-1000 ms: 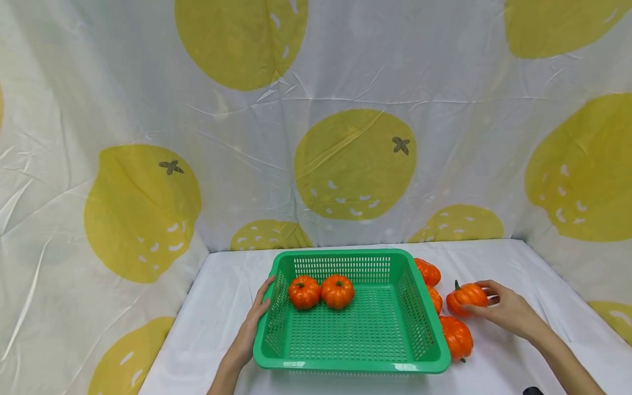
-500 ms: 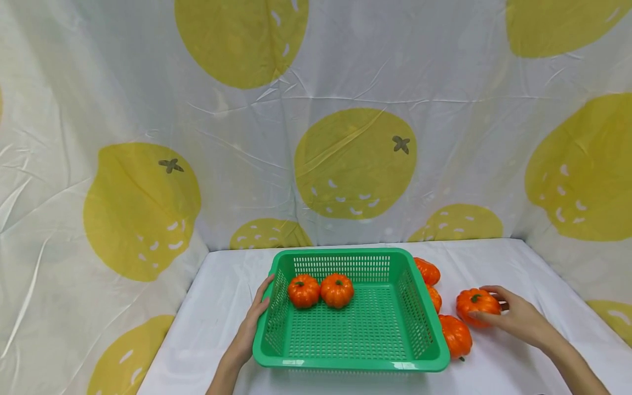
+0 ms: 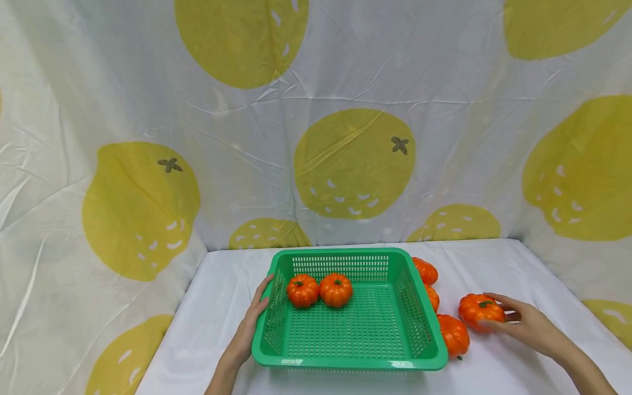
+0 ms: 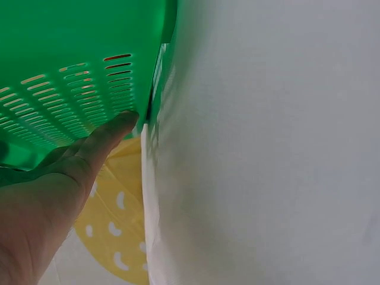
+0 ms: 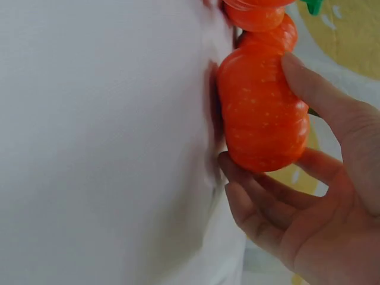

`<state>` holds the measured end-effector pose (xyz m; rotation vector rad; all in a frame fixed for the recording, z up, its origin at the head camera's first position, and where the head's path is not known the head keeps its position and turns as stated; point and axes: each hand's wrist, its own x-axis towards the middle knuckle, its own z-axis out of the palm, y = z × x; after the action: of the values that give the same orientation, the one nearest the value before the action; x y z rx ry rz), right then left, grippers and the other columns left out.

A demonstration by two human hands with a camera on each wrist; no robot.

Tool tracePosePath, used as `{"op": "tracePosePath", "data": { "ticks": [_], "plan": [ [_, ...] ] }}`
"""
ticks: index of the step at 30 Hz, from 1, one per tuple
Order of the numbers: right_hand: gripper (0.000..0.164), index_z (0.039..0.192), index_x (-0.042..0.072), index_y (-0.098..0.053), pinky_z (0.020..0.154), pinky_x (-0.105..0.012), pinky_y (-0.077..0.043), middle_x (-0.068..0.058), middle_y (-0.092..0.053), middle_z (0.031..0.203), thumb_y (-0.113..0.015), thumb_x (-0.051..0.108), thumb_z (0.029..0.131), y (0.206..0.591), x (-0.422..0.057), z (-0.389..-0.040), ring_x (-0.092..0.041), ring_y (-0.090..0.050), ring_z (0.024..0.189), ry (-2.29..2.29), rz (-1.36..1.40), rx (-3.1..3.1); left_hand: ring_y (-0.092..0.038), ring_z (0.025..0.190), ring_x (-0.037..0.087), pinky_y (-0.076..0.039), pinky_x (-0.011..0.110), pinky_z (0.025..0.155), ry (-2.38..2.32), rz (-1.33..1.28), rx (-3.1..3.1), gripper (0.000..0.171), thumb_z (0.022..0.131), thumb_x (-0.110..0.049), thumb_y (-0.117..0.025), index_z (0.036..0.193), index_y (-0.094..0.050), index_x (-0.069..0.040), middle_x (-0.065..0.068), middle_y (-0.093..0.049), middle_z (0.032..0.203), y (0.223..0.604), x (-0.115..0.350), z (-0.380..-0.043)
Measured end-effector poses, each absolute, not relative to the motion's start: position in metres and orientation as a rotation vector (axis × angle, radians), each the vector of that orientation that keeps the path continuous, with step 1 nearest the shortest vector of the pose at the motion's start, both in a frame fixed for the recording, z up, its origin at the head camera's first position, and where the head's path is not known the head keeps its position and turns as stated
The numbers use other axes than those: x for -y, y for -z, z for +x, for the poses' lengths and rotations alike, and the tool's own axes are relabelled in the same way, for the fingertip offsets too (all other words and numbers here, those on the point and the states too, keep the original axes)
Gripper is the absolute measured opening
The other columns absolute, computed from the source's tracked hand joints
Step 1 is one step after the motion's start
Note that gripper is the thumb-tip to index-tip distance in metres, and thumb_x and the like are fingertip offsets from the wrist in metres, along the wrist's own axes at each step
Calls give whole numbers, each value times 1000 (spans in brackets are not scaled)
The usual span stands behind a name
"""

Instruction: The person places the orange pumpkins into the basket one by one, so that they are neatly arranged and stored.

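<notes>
My right hand (image 3: 530, 329) holds a small shiny orange pumpkin (image 3: 480, 311) with a green stem, to the right of the basket. In the right wrist view the thumb lies on one side of the pumpkin (image 5: 261, 113) and the fingers on the other, close to the white cloth. My left hand (image 3: 247, 332) rests along the left side of a green plastic basket (image 3: 350, 364). One straight finger lies against the slotted outer wall in the left wrist view. Two more pumpkins, a left one (image 3: 303, 291) and a right one (image 3: 336, 290), sit side by side inside the basket.
Along the basket's right side lie a near pumpkin (image 3: 452, 334), a middle one (image 3: 432, 298) partly hidden by the rim, and a far one (image 3: 425, 271). White cloth (image 3: 222, 280) covers the table. A lemon-print curtain (image 3: 247, 126) stands behind and at both sides.
My right hand has moved slightly right and toward me with the pumpkin, whose stem has turned from upward to facing right. The left hand and basket have stayed in place.
</notes>
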<state>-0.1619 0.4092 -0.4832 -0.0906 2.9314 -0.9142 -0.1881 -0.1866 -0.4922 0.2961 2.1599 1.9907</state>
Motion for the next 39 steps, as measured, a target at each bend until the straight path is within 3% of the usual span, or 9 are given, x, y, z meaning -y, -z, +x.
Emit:
{"op": "tracePosePath", "data": {
  "ticks": [4,9,12,17,21,28,33,39],
  "plan": [
    [75,147,-4,-50,68,-24,-51,-33,-63,131,-78,39,92,482,-414,-160,-20,-68,94,907,-62,-2935,-1,161,39,-7,68,122,-1993,290,-2161,54,112,-42,-20,166,-13,-38,6,1,176,492,188,-188],
    [75,152,1,-46,69,-22,-52,-33,-61,135,-77,38,94,471,-407,-162,9,-60,87,1001,-90,-2944,1,161,40,-5,69,122,-1984,279,-2167,54,112,-44,-20,166,-13,-38,6,1,176,493,188,-187],
    [75,157,8,-42,71,-22,-53,-30,-60,137,-74,37,96,459,-396,-167,14,-57,89,1084,-124,-2927,0,161,40,-6,69,121,-1986,274,-2169,55,112,-44,-21,166,-13,-38,6,1,176,494,188,-187],
    [72,162,18,-37,75,-23,-54,-14,-65,133,-70,35,100,435,-372,-181,9,-64,96,1202,-223,-2892,0,161,39,-5,69,121,-1996,284,-2165,54,112,-43,-22,166,-13,-38,6,1,176,494,188,-186],
    [70,161,20,-40,78,-25,-56,-4,-66,128,-71,32,99,415,-350,-194,4,-67,99,1269,-321,-2857,-2,160,39,-8,68,121,-1993,293,-2168,54,112,-43,-21,166,-13,-38,6,0,176,494,189,-186],
    [70,160,13,-41,81,-25,-57,-19,-66,133,-72,32,99,390,-308,-219,-12,-69,105,1301,-458,-2770,-5,160,38,-10,66,122,-1995,306,-2166,54,113,-42,-21,166,-13,-38,5,-2,176,496,189,-186],
    [71,158,14,-43,85,-31,-57,-21,-63,139,-73,35,97,380,-281,-236,-28,-68,113,1285,-508,-2730,-3,161,38,-7,67,122,-1992,311,-2169,54,113,-42,-21,166,-13,-38,5,-2,176,496,187,-186],
    [72,157,17,-47,92,-41,-57,-21,-55,150,-77,37,94,379,-249,-255,-31,-68,118,1273,-598,-2688,-6,160,36,-10,65,122,-1985,312,-2176,53,113,-42,-21,165,-14,-38,4,-4,176,494,186,-187]
  ]
}}
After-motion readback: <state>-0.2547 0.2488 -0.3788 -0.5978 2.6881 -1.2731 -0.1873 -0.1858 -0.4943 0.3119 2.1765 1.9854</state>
